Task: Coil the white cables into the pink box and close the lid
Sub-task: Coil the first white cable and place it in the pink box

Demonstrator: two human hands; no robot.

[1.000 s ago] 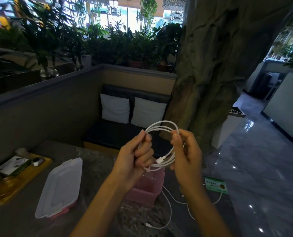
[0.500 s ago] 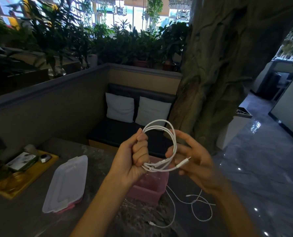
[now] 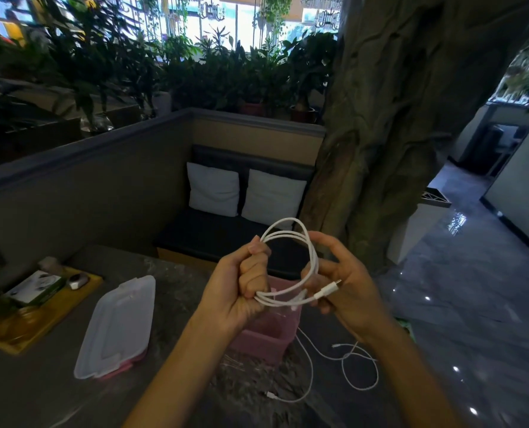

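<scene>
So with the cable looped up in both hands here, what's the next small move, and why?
Probably tuck the loose connector end through the coiled cable to secure it. The left hand clamps the loops, the right hand pinches that free plug, and the pink box sits open below.

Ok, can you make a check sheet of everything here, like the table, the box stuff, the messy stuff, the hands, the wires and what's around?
Surface: dark stone table.
Job's things: pink box open; clear lid lying beside it.
Clutter: yellow tray holding small items.
Grippers: left hand fisted on coiled cable; right hand pinches its plug end.
Cables: loose cable on the table by the box.
Surroundings: bench with two cushions, plants, tree trunk.
</scene>
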